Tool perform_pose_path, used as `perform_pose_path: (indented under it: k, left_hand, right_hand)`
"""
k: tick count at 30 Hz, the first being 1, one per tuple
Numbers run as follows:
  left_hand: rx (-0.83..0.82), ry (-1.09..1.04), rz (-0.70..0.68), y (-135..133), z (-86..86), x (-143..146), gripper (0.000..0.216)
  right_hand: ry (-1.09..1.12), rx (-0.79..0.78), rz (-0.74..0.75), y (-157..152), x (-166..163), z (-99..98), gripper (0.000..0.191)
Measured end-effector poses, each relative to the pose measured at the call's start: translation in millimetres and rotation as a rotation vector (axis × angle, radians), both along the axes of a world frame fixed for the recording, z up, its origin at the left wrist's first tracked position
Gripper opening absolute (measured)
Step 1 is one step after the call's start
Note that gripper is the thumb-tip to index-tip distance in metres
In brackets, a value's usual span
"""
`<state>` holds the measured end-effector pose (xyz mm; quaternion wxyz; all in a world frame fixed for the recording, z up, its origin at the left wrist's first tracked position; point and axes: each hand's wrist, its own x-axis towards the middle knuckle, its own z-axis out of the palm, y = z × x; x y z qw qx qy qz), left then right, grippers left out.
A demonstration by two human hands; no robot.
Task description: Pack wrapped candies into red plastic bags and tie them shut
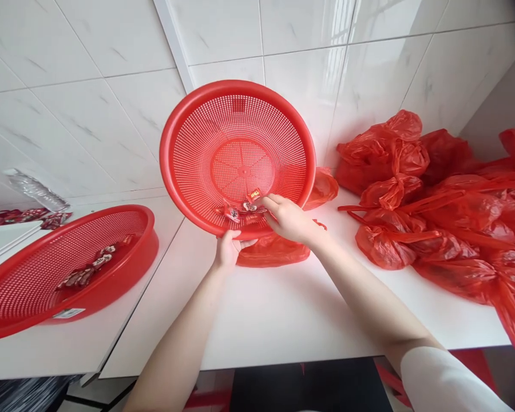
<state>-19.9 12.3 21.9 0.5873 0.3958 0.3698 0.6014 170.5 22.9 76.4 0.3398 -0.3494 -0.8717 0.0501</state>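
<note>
A red plastic mesh basket (298, 120) is tilted toward me, its open side facing me. My left hand (228, 250) grips its lower rim, thumb over the edge and fingers beneath. Several small red wrapped candies (233, 213) lie together on the low side inside it. My right hand (286, 217) reaches over the rim among these candies, fingers bent but apart, touching them; the thumb is hidden. Under the basket a red plastic bag (274, 254) rests on the table, mostly covered; I cannot see its opening.
To the left stands a second red basket (141, 252) with several wrapped candies (103, 258). Tied red plastic bags (450, 223) are piled along the right. A clear plastic package (38, 190) lies at the far left. White tiled wall (223, 34) rises behind the white table (257, 320).
</note>
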Motion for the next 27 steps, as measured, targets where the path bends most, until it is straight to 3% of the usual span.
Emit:
perform_pose_path:
  k: [6,13,19,23,27]
  left_hand:
    - [0.004,0.054,-0.069,-9.7,-5.9,15.4,0.045]
    - [0.011,0.022,0.014,-5.8,-6.3,9.7,0.040]
    - [0.028,0.009,0.077,4.2,-12.4,0.4,0.037]
    - [0.046,-0.008,0.141,7.0,-17.6,0.8,0.034]
    - [0.043,-0.035,0.187,8.8,-15.4,-0.5,0.029]
  right_hand:
    - [-0.163,-0.144,0.010,2.5,-5.4,-8.5,0.041]
    - [-0.215,-0.265,0.014,5.6,0.9,-7.8,0.050]
    - [-0.211,-0.241,0.106,10.4,9.4,-6.4,0.030]
    - [-0.165,-0.212,0.092,10.4,11.1,-3.5,0.029]
    - [-0.115,-0.285,0.138,6.9,14.9,2.3,0.024]
